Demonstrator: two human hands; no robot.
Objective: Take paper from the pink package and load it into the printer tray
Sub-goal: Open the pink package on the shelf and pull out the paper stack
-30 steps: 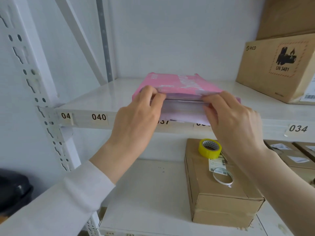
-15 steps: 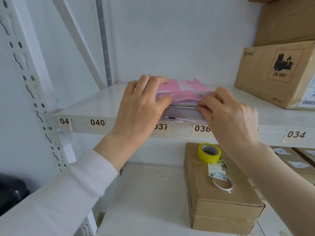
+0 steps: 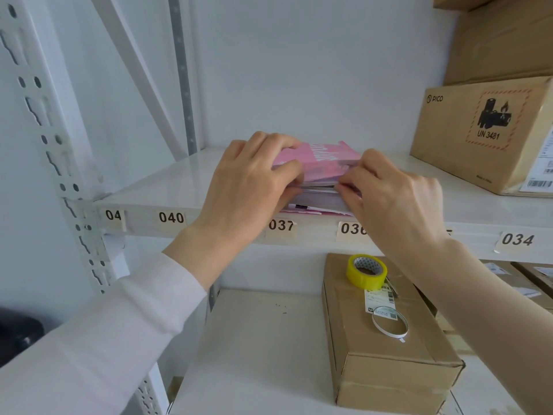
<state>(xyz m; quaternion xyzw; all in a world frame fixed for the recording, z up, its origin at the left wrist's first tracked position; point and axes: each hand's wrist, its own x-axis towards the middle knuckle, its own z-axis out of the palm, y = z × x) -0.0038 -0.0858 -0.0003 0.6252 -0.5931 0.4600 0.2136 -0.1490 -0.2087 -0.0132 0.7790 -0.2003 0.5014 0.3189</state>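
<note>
White metal shelving fills the view, its upper shelf (image 3: 167,187) carrying numbered labels along the near edge. On that shelf, at the near edge above labels 037 and 036, lies the pink package (image 3: 321,161), flat, with its open end facing the person and its long axis running away toward the far wall. White paper (image 3: 318,200) shows in the open mouth beneath the pink wrapper.

Both hands are on that near end. The left hand (image 3: 251,184) is curled over the package's left corner, fingers on top and thumb tucked at the opening, gripping wrapper and possibly sheets. The right hand (image 3: 389,196) pinches at the right side of the mouth, fingertips closed on the edge of the stack or wrapper; which of the two I cannot tell.

Both hands sit equally close, so the pull looks set to come straight toward the person, along the package's length. The printer tray is not in view.

Far right on the same shelf stands a cardboard box (image 3: 484,136). On the lower shelf, near right, another brown box (image 3: 386,354) carries a yellow tape roll (image 3: 366,271).
</note>
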